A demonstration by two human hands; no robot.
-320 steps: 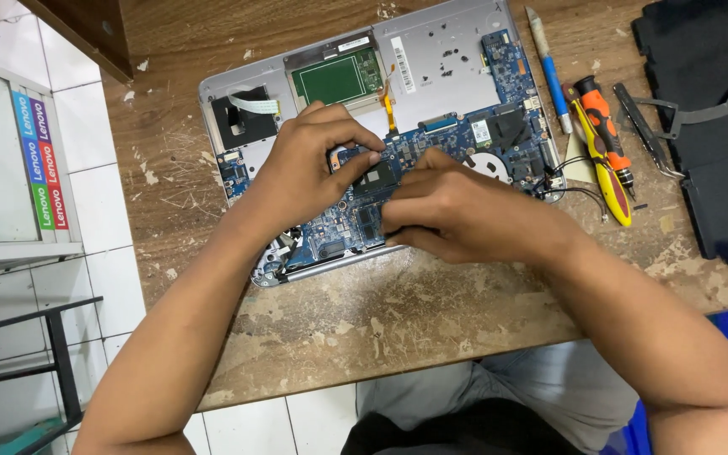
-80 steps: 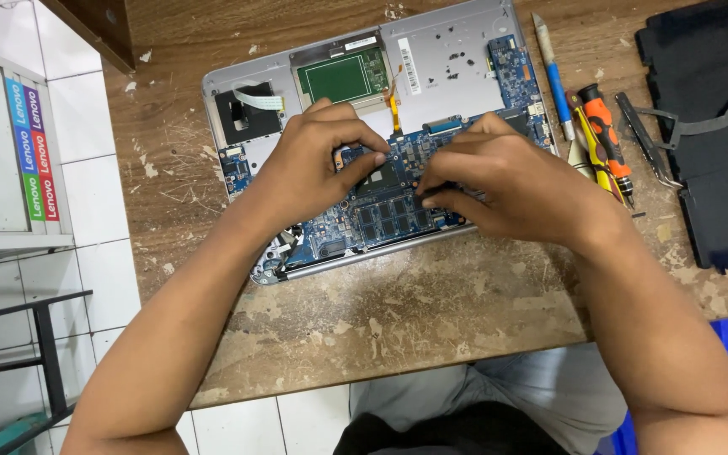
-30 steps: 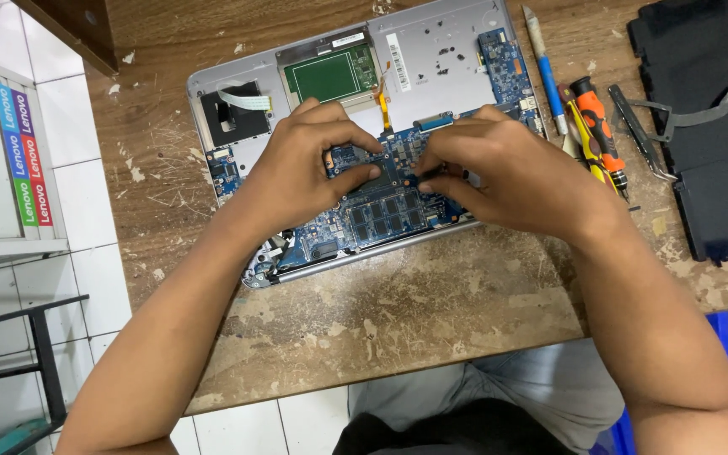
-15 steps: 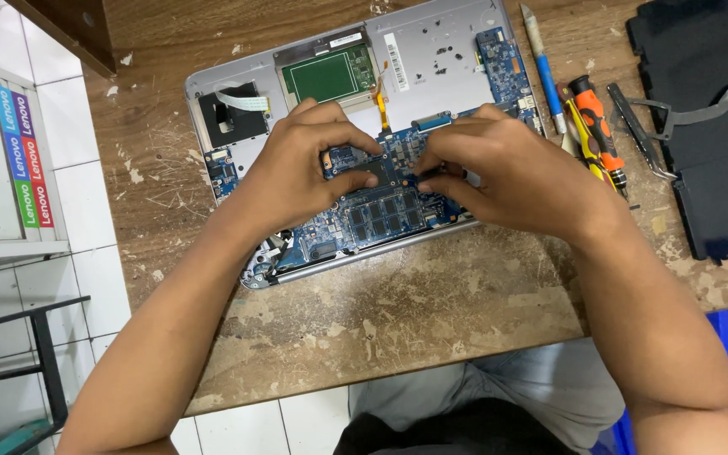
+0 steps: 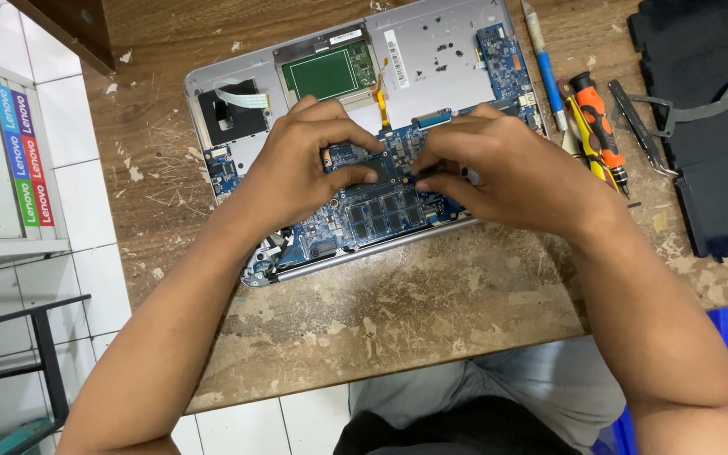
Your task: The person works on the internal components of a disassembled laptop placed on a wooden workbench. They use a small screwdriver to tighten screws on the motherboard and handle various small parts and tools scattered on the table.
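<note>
Both hands are resting on the blue circuit board [image 5: 381,211] inside the opened laptop shell [image 5: 431,67] on the bench [image 5: 431,312]. The left hand [image 5: 301,173] and right hand [image 5: 516,177], fingers curled, are pinching at the board's centre; what either grip is holding is hidden. Screwdrivers [image 5: 591,118] are lying just right; bare wood is stretching toward the near edge.

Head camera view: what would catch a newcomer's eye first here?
An opened laptop lies on the worn wooden table, its blue circuit board bare. The left hand and right hand meet over the board's middle, fingertips touching it. Right of the laptop lie an orange screwdriver and a black panel.
</note>
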